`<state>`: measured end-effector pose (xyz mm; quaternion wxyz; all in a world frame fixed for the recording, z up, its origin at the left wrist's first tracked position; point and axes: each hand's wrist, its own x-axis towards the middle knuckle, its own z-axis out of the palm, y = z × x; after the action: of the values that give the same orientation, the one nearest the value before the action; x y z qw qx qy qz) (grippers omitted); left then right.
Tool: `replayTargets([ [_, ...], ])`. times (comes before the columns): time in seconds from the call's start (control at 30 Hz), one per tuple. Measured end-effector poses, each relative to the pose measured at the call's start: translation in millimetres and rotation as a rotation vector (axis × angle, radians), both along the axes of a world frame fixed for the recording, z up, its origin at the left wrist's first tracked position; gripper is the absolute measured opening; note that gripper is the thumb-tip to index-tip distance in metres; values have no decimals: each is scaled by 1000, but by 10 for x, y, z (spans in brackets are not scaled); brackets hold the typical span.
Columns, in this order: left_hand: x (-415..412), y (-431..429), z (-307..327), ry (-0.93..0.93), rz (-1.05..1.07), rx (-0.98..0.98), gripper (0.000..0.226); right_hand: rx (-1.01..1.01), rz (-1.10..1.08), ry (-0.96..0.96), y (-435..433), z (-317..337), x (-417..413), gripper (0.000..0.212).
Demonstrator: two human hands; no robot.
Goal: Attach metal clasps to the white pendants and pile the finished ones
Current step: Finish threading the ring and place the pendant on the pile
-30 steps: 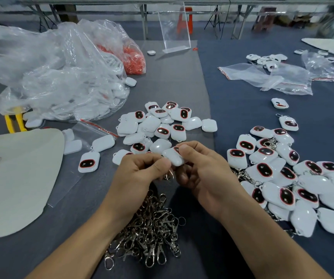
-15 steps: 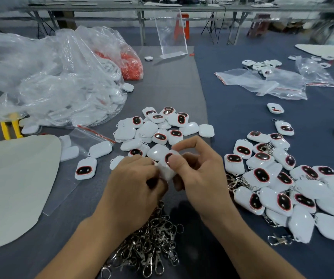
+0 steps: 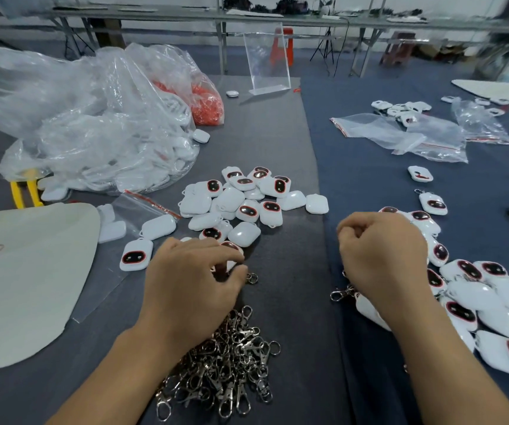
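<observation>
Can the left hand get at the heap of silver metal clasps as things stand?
Probably yes: the heap of silver metal clasps lies uncovered just below the left hand, at its wrist, though its fingers curl over a white pendant.

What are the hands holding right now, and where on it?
Left hand grips a white pendant, fingers over its face, thumb at its near end. Right hand is curled, nothing visible in it.
</observation>
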<state>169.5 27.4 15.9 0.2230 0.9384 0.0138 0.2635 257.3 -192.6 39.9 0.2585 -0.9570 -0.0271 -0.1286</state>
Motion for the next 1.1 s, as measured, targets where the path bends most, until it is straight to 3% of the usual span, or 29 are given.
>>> replayTargets([
  [0.07,-5,-8,-14,44,4,47,19,-175,2,12,8,7,-13,32],
  [0.23,-11,-37,-31,231,-11,-52,28,-139,224,-150,448,-66,-164,75],
  [0.33,1,-16,-26,256,-61,-63,18,-62,516,20,700,-174,-182,86],
  [0.47,4,-17,-21,224,-91,-61,20,-35,722,174,705,-326,-97,63],
  [0.57,-19,-24,-18,208,-100,-64,19,77,661,148,688,-321,-120,55],
  [0.67,-47,-34,-4,220,-106,-44,17,7,589,77,706,-326,-159,28],
  [0.8,-47,-65,-6,115,-48,-173,10,-56,562,31,682,-344,-180,26],
  [0.93,-52,-69,38,-66,54,-379,12,111,434,35,634,-294,-216,32],
  [1.0,-50,-70,46,-94,59,-453,13,173,348,52,569,-258,-188,23],
  [1.1,-29,-47,-6,-75,46,-481,16,107,281,57,479,-196,-154,10],
])
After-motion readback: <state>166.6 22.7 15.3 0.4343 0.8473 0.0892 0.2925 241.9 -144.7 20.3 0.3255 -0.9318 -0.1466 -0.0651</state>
